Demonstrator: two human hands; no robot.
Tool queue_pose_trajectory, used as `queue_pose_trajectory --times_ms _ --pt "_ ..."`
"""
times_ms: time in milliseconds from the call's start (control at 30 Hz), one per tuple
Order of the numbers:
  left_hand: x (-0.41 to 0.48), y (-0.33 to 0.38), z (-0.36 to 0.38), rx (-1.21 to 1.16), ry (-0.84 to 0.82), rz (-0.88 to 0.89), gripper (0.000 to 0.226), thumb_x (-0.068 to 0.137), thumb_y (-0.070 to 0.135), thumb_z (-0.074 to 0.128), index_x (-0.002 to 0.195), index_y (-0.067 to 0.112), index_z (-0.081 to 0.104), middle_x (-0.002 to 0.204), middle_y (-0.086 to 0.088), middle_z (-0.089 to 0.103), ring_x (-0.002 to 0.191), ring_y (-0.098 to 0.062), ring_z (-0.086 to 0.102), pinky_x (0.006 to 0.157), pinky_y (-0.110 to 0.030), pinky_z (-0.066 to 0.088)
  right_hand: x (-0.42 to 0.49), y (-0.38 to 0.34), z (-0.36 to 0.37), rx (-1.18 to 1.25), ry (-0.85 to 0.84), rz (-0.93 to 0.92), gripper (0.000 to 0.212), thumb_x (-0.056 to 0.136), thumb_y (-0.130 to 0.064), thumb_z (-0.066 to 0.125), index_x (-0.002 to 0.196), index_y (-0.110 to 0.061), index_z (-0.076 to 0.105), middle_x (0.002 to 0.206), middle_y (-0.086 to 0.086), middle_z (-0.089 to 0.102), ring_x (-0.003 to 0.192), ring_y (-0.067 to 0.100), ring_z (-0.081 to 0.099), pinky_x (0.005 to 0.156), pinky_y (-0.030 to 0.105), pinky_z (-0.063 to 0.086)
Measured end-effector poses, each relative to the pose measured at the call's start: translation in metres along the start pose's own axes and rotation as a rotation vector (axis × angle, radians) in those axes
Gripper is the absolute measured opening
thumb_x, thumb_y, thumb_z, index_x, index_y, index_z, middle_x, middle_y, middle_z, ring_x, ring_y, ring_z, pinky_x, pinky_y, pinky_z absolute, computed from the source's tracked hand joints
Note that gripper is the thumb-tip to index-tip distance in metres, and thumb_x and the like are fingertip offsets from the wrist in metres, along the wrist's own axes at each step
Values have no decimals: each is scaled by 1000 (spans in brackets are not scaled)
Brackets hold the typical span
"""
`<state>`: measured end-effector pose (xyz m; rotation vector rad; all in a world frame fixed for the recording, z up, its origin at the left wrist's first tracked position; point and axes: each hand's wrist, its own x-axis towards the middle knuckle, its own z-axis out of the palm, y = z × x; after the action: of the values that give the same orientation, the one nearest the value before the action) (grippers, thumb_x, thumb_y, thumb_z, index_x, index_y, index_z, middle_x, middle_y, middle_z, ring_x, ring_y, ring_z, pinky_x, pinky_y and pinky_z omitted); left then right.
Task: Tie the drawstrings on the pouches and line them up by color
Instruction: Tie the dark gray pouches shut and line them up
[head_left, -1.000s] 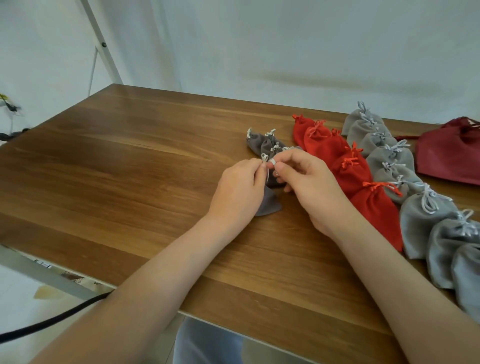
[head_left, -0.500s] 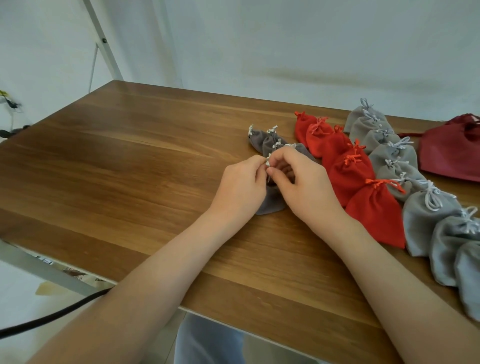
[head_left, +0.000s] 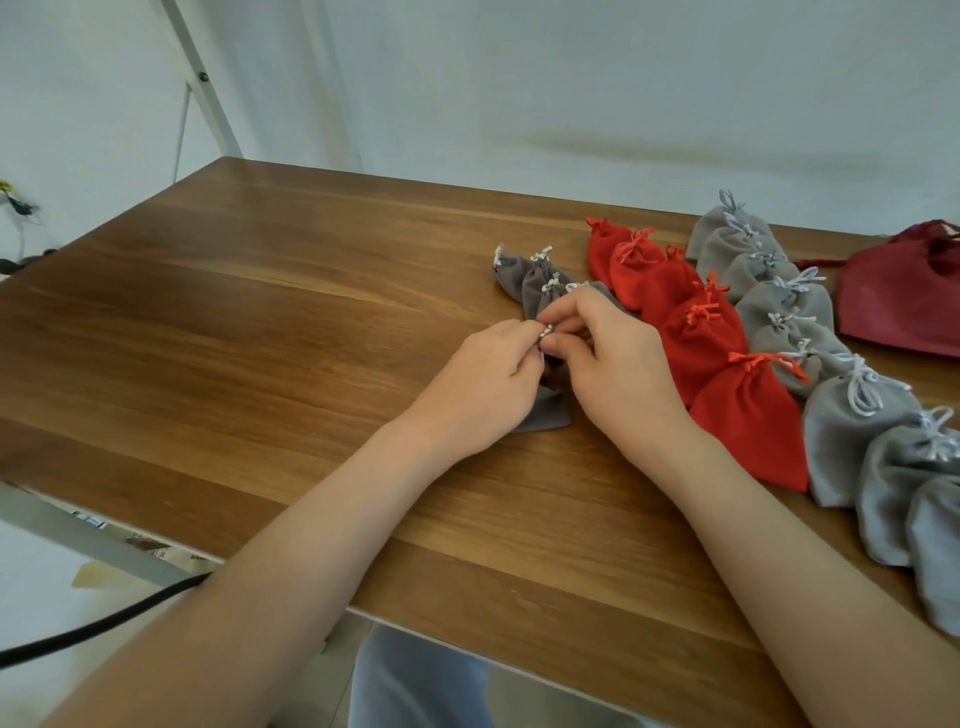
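A dark grey pouch (head_left: 545, 413) lies on the wooden table (head_left: 260, 338) under both my hands. My left hand (head_left: 483, 384) and my right hand (head_left: 613, 364) meet above its neck, each pinching the white drawstring (head_left: 546, 330). Most of this pouch is hidden by my fingers. Behind it stands a short row of dark grey pouches (head_left: 535, 280) with white knots. To the right runs a row of red pouches (head_left: 696, 332) with tied orange strings, then a longer row of light grey pouches (head_left: 852, 421).
A large dark red bag (head_left: 909, 296) lies at the far right of the table. A white wall rises close behind. A metal pole (head_left: 202, 78) stands at the back left, and a black cable (head_left: 93, 629) runs below the table's front edge.
My hands have stayed together on the drawstring, with small finger shifts. The view has drifted slightly, so the pouches sit a little higher in the frame.
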<state>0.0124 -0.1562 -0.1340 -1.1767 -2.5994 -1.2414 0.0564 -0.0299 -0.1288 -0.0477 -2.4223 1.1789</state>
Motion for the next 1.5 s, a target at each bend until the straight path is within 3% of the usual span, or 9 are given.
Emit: queue_pose_trajectory --times_ms 333,467,733,867,1000,1133,1233,1400,1500 --pt "3 2 -1 -6 178 -126 27 101 18 41 79 13 57 62 11 49 61 8 48 59 -8 33 -1 -10 3 0 36 -8 12 88 -5 60 87 -16 57 70 -13 56 68 -2 55 68 13 41" --pt "5 -1 -2 -21 270 -180 32 100 16 43 68 16 47 56 8 42 57 4 45 56 -11 31 -2 -10 4 38 43 -20 8 89 -1 57 87 -8 60 74 3 63 75 11 56 67 19 42" --pt "4 0 -3 -141 243 -184 32 98 25 49 76 3 58 62 5 46 61 -4 41 58 -17 31 -1 -7 1 43 91 -23 7 90 -6 56 87 -12 56 74 -9 57 74 1 53 68 16 40" --pt "1 5 -4 -209 279 -144 24 97 26 50 85 9 62 67 7 53 64 0 46 60 -15 35 0 -8 3 205 120 78 6 94 -10 52 95 -15 50 81 -2 60 77 10 58 72 31 47" --pt "-1 9 -6 -249 344 -117 13 98 19 49 89 14 57 71 13 56 67 5 52 63 -11 38 -2 -15 2 378 -2 80 32 91 -13 60 116 -15 41 89 3 63 79 3 59 71 15 46" --pt "-2 10 -6 -351 366 -120 12 101 23 42 108 25 51 82 6 64 69 -4 58 64 -28 50 1 -13 2 240 21 51 34 87 -10 63 114 -23 48 93 -3 63 84 3 60 78 21 48" --pt "-5 10 -6 -374 334 -22 34 97 10 44 113 40 48 78 3 65 68 -19 62 64 -44 55 2 -10 -2 199 104 26 29 88 -7 61 111 -22 52 87 -11 62 83 -1 59 78 19 48" --pt "-1 4 -4 -98 284 145 36 90 -5 42 112 14 63 99 7 64 92 -3 58 82 -12 41 3 -5 -4 134 145 -26 31 89 -1 55 114 -18 50 85 -10 60 83 0 58 73 10 42" --pt "0 3 -1 -56 288 178 30 94 -2 45 115 7 63 112 -2 64 106 -4 56 93 -9 37 4 -3 -6 113 166 -53 32 91 2 50 117 -16 48 86 -9 61 83 3 59 75 14 44"
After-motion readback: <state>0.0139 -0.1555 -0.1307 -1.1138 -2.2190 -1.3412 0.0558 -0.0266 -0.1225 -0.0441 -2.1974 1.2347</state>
